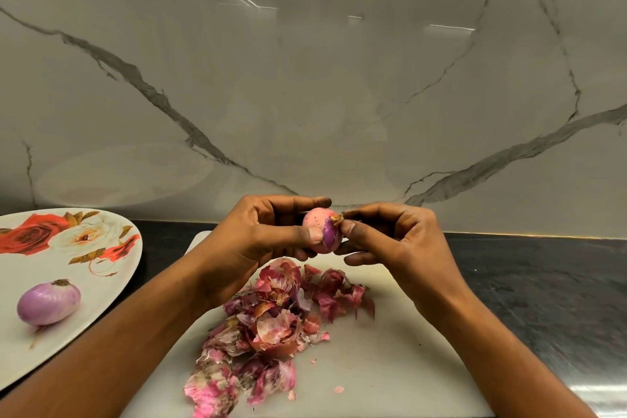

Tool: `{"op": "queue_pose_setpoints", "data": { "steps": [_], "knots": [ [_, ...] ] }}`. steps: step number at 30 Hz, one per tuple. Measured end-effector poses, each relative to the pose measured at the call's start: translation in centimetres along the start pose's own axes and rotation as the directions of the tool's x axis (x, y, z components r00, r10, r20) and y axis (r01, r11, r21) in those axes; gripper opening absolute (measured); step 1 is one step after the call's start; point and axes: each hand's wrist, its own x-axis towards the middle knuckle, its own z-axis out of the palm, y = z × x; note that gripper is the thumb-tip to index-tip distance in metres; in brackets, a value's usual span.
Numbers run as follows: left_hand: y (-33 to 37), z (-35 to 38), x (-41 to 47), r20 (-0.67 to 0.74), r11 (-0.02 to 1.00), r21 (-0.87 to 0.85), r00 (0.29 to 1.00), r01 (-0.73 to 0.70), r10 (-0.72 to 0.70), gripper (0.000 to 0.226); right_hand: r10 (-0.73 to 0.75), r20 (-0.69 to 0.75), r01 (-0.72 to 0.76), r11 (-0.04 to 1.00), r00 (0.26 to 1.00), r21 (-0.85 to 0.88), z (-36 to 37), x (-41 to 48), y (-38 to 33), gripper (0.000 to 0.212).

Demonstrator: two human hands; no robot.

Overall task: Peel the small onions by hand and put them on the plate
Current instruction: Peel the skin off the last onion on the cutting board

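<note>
The left hand (268, 231) grips a small onion (320, 231) above the far edge of a white cutting board (390, 366). Its fingers curl round the far side of the onion and its thumb presses on the near side. The onion is partly peeled: most of the surface is pale pink, with a strip of purple skin on the right side.

The right hand (397, 241) meets the onion from the right. Its thumb and forefinger pinch a dry brown tip at the top right of the onion (the other fingers are loosely curled below and hold nothing).

A pile of peels (268, 326) lies on the cutting board, directly below and nearer than the hands, pink and purple in colour.

At the left, a plate (112, 282) with a rose pattern rests on the dark counter (543, 288). One peeled onion (48, 303) lies on the near part of the plate, well apart from the hands.

A marble wall (305, 78) stands behind the counter.
</note>
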Motion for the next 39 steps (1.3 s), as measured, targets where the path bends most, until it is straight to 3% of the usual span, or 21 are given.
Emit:
{"op": "queue_pose_setpoints", "data": {
  "steps": [3,13,17,33,39],
  "knots": [
    [0.0,0.0,0.0,-0.002,1.0,0.027,1.0,-0.008,0.009,0.051,-0.022,0.012,0.022,1.0,1.0,-0.019,0.1,-0.1,0.0,0.029],
    [-0.5,0.0,0.0,0.011,0.996,0.088,1.0,-0.028,0.027,0.055,-0.018,0.027,0.019,1.0,0.999,-0.017,-0.1,0.1,0.3,0.027],
    [-0.5,-0.1,0.1,0.013,0.999,0.033,1.0,-0.003,0.003,0.053,-0.04,0.007,0.04,0.999,0.999,-0.027,-0.1,0.1,0.5,0.012],
    [-0.5,-0.3,0.3,0.009,0.999,-0.039,1.0,0.031,-0.03,0.047,-0.08,-0.059,0.077,0.995,0.995,-0.06,-0.1,0.4,0.9,0.021],
    [-0.5,-0.4,0.3,0.03,1.0,0.008,0.999,0.018,-0.018,0.044,-0.095,0.037,0.098,0.99,0.995,-0.101,0.0,0.1,1.0,0.03]
  ]
}}
